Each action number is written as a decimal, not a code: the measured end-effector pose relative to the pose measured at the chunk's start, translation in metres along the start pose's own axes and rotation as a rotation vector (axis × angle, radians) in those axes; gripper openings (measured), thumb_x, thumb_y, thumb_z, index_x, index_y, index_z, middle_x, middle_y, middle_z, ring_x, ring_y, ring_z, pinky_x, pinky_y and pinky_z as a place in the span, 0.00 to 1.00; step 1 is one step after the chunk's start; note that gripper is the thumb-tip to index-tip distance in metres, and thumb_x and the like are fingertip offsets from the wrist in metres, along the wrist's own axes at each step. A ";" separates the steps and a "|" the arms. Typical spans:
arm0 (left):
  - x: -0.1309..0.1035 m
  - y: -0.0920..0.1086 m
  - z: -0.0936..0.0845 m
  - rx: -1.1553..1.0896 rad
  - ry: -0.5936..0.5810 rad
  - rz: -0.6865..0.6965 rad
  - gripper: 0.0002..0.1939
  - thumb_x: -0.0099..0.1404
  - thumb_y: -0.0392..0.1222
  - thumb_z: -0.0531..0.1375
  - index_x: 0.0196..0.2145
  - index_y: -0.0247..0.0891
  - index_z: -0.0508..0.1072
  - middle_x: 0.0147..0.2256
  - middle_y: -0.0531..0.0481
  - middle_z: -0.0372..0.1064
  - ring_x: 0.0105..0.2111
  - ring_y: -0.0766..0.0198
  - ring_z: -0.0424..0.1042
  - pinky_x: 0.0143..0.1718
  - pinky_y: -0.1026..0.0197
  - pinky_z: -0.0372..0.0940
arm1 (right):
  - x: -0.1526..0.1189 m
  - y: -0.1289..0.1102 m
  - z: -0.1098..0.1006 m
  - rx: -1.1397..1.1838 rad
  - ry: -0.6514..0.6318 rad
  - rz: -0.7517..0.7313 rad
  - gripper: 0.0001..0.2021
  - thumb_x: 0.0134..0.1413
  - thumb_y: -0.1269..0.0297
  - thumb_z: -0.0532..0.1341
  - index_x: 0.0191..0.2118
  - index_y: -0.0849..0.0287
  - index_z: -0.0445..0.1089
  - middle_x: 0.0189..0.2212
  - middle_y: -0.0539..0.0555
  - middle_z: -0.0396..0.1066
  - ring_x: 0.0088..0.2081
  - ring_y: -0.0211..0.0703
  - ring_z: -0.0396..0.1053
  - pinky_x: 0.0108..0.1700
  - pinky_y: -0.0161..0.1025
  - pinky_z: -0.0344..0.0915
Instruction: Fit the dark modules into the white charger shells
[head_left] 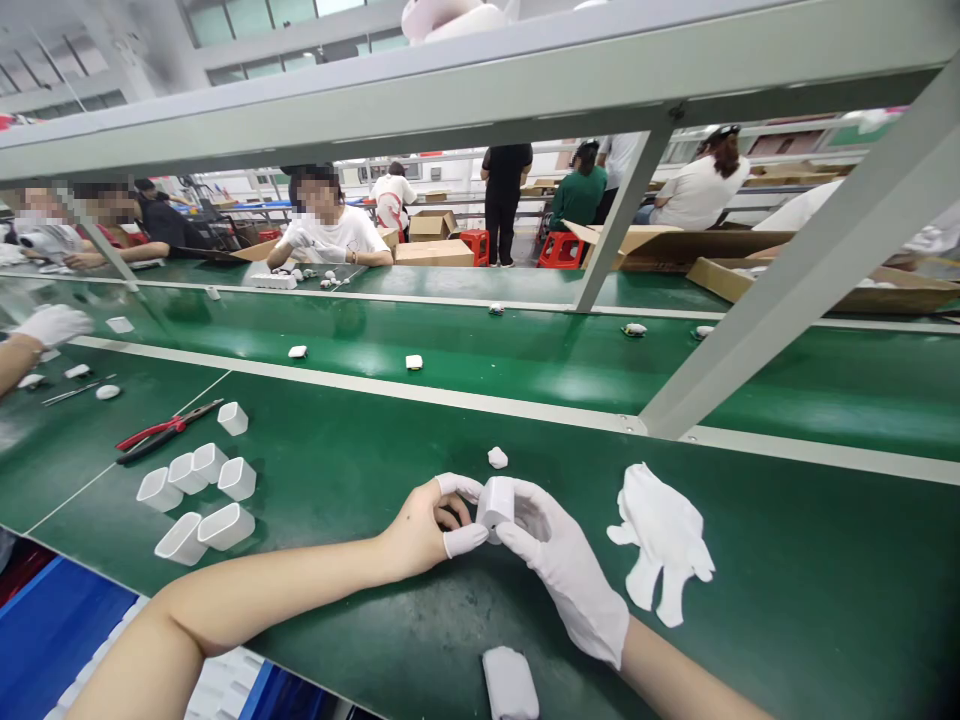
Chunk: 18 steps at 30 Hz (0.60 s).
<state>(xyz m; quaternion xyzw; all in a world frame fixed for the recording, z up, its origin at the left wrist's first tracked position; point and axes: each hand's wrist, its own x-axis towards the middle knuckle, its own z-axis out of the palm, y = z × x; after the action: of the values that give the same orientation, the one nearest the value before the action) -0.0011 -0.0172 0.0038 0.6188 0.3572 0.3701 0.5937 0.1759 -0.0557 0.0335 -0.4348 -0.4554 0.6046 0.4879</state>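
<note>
Over the green workbench, my left hand [431, 520] and my right hand [551, 545] pinch a small white plastic case [497, 503] between them. White finger covers sit on my left thumb and index finger; a white glove covers my right hand. A small dark hole shows near the lower end of the case. Just beyond it lies a small white lump [497, 458]. To the right of my right hand, a loose white glove [661, 545] lies flat. Near the front edge, close to me, rests a white rounded block [510, 684].
Several white open cups [223, 526] stand at left beside red-and-black pliers [166, 430]. A conveyor belt [480, 385] carries small white parts [414, 362]. A slanted metal post [795, 250] rises at right. A co-worker's gloved hand [52, 325] is at far left; a blue bin [56, 640] sits below.
</note>
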 end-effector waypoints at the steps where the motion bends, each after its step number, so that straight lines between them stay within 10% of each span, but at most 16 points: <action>1: 0.000 0.002 0.000 -0.010 0.010 0.016 0.23 0.53 0.44 0.68 0.44 0.33 0.70 0.33 0.50 0.68 0.29 0.68 0.66 0.30 0.67 0.64 | 0.001 0.000 -0.001 -0.027 -0.004 -0.014 0.26 0.45 0.52 0.72 0.48 0.54 0.66 0.44 0.54 0.71 0.48 0.49 0.69 0.53 0.46 0.63; 13: 0.000 -0.007 -0.004 0.045 -0.051 0.000 0.19 0.56 0.51 0.66 0.36 0.32 0.71 0.29 0.47 0.69 0.27 0.66 0.67 0.23 0.67 0.61 | 0.003 -0.010 -0.001 0.007 -0.182 0.082 0.14 0.50 0.56 0.68 0.28 0.60 0.68 0.28 0.50 0.69 0.33 0.39 0.63 0.41 0.37 0.60; 18: -0.001 0.000 -0.011 0.365 -0.112 0.601 0.35 0.54 0.42 0.65 0.59 0.41 0.61 0.52 0.40 0.64 0.44 0.56 0.69 0.41 0.56 0.69 | 0.003 -0.006 -0.003 0.146 -0.337 0.213 0.20 0.57 0.48 0.59 0.25 0.61 0.69 0.24 0.50 0.64 0.27 0.38 0.59 0.31 0.36 0.57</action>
<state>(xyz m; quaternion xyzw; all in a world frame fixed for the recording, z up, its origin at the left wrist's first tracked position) -0.0114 -0.0127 0.0040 0.8112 0.1866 0.4240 0.3569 0.1794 -0.0517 0.0385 -0.3366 -0.4370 0.7484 0.3682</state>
